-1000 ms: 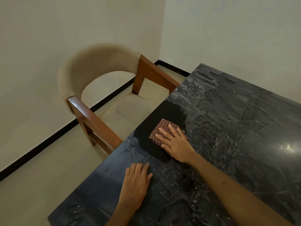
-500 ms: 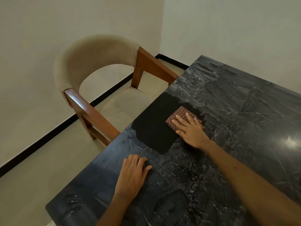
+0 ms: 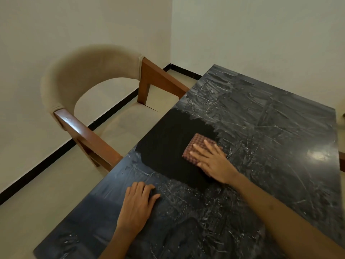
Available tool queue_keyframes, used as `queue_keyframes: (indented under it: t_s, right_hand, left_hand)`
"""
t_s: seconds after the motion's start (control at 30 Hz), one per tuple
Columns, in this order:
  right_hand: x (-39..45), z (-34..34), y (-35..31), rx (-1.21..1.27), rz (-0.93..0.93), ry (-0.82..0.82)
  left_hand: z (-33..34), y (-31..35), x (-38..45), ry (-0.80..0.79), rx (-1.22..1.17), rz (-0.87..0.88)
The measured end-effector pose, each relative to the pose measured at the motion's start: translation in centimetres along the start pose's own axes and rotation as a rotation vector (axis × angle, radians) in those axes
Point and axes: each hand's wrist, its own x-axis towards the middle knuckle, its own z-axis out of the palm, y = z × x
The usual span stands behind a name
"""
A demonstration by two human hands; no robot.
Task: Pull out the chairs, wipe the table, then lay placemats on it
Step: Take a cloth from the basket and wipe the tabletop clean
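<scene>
A dark marble table (image 3: 270,128) fills the right half of the view, smeared with pale streaks. A folded red checked cloth (image 3: 196,148) lies on it at the right edge of a clean black patch (image 3: 168,146). My right hand (image 3: 212,161) presses flat on the cloth with straight fingers. Nearer to me, my left hand (image 3: 136,206) rests palm down on the tabletop, its fingers slightly bent. A beige padded chair (image 3: 89,71) with brown wooden arms stands pulled back from the table's left side.
Cream walls meet in a corner behind the table, with a black skirting (image 3: 46,161) along the floor. Beige floor lies left of the table. A bright light reflection (image 3: 317,156) sits on the tabletop at the right.
My right hand has slid the cloth to the right across the table, and the clean black patch has grown wider. My left hand has stayed in place.
</scene>
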Motion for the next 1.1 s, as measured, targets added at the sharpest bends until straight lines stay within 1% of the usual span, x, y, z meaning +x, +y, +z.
queue_keyframes:
  t_s: [0.17,0.27,0.37,0.53,0.67,0.83,0.9,0.97,1.1]
  right_hand:
    - [2.8,-1.5,5.0,0.053,0.293,-0.035]
    - [3.6,-1.5,5.6,0.090,0.361,-0.032]
    - [2.2,-1.4,4.6,0.087,0.319,-0.016]
    - [-3.2,-0.1,1.6,0.075,0.092,-0.012]
    - [-7.7,1.5,-0.7,0.037,-0.043,0.014]
    - [-9.6,2.1,-0.4,0.043,-0.128,0.009]
    - [-8.9,2.0,0.7,0.033,-0.126,0.010]
    - [-7.7,1.8,2.2,0.021,-0.081,0.014]
    - [-5.0,0.6,6.1,0.070,0.095,0.016]
  left_hand:
    - [0.1,-0.2,0.1,-0.032,-0.005,-0.022]
    - [0.0,-0.3,0.0,-0.042,-0.012,-0.025]
    - [-0.1,-0.3,0.0,-0.041,-0.022,-0.031]
    - [-0.3,-0.1,0.1,-0.038,-0.026,-0.023]
    - [-0.4,0.0,0.0,-0.035,-0.037,-0.018]
    - [-0.4,0.0,0.1,-0.028,-0.027,-0.019]
    - [-0.4,0.1,0.2,-0.025,-0.020,-0.021]
    - [-0.3,0.0,0.3,-0.023,-0.017,-0.023]
    - [-0.1,-0.1,0.3,-0.020,0.002,-0.018]
